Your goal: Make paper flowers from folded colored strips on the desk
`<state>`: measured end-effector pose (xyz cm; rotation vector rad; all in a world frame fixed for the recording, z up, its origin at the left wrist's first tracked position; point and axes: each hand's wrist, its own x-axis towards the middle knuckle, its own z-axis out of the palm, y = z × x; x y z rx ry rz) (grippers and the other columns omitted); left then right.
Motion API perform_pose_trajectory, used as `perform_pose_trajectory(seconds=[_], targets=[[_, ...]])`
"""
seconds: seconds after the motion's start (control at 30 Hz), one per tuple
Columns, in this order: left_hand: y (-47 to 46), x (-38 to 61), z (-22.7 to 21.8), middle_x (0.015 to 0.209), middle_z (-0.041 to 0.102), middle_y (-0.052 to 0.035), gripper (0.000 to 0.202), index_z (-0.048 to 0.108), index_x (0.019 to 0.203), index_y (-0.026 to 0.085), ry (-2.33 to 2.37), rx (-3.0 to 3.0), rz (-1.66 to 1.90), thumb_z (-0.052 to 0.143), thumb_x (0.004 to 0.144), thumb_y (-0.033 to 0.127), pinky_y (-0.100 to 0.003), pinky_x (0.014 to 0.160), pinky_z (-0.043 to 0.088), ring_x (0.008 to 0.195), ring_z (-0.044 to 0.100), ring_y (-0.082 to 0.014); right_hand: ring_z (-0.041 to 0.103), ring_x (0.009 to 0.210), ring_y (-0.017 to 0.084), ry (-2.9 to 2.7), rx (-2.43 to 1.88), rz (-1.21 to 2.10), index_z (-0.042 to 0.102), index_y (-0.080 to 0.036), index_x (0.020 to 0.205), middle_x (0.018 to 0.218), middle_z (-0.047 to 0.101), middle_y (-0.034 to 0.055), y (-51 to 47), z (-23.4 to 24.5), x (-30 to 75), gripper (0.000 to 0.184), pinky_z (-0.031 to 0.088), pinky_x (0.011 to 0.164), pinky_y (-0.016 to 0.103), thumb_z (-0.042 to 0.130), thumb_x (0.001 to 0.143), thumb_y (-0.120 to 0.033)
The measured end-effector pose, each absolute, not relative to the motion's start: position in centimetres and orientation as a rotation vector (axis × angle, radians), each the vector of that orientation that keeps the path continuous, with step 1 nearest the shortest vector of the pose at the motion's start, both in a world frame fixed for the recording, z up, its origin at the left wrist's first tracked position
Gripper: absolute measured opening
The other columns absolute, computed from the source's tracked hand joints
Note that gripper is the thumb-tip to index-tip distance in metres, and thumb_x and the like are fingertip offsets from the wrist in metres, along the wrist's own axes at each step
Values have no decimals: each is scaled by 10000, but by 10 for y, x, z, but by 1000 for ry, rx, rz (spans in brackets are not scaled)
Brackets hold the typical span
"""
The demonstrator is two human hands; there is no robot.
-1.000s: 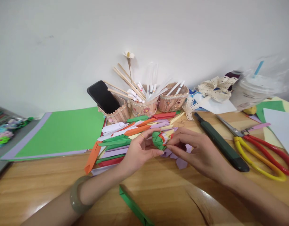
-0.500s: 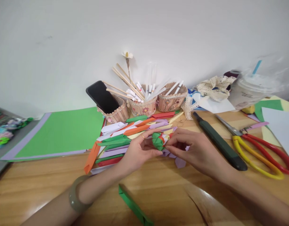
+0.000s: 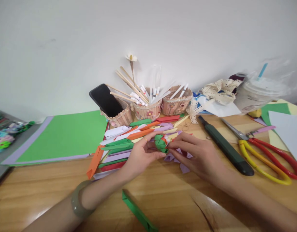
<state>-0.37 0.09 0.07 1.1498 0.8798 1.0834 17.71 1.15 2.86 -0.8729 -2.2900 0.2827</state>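
Observation:
Between both hands, above the wooden table, is a small folded-paper piece [image 3: 160, 143], green at its left end with orange, white and yellow folds at the right. My left hand [image 3: 143, 154] is closed on the green end, thumb below and fingers behind. From the other side, the fingertips of my right hand [image 3: 194, 151] pinch its multicoloured end; what lies under those fingers is hidden. Folded paper strips [image 3: 119, 146] in several colours lie in a pile behind and left of the hands. A single green strip [image 3: 138, 211] rests on the table in front.
Green paper sheets [image 3: 63, 137] lie at left. Three decorated holders [image 3: 148, 111] stand along the wall, one with a phone [image 3: 106, 100]. To the right are a dark green cutter-like tool [image 3: 225, 146], scissors [image 3: 265, 161], lace [image 3: 221, 90] and a lidded plastic cup [image 3: 254, 91].
The paper piece has shifted slightly left, and the right-hand fingertips have moved a little on it. Both hands keep their hold; the things on the table stay put.

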Motion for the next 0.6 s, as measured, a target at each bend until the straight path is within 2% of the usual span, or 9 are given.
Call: perform_pose_trajectory(seconds=[0.17,0.4,0.6], targets=[[1,-3,3,991,662,-41,563,550,1151,227,881,1134,1081,725,620,161,-337,823,466,920,602,-204,541,577,105,-2259,-866,204,636,-170,825,739,618,48,9,26,176,116,422,502,207,521,824,-155],[0,-1,6,965,661,-41,597,567,1136,205,917,1082,1064,738,570,117,-314,775,483,884,601,-192,508,550,100,-2254,-976,509,626,-157,708,658,572,25,9,38,175,122,401,498,208,542,796,-145],[-1,-2,5,962,658,-35,616,543,1173,215,903,1115,1015,729,592,131,-306,777,485,868,600,-180,511,575,108,-2213,-1083,766,616,-163,657,652,567,17,11,42,177,118,390,501,207,579,766,-138]])
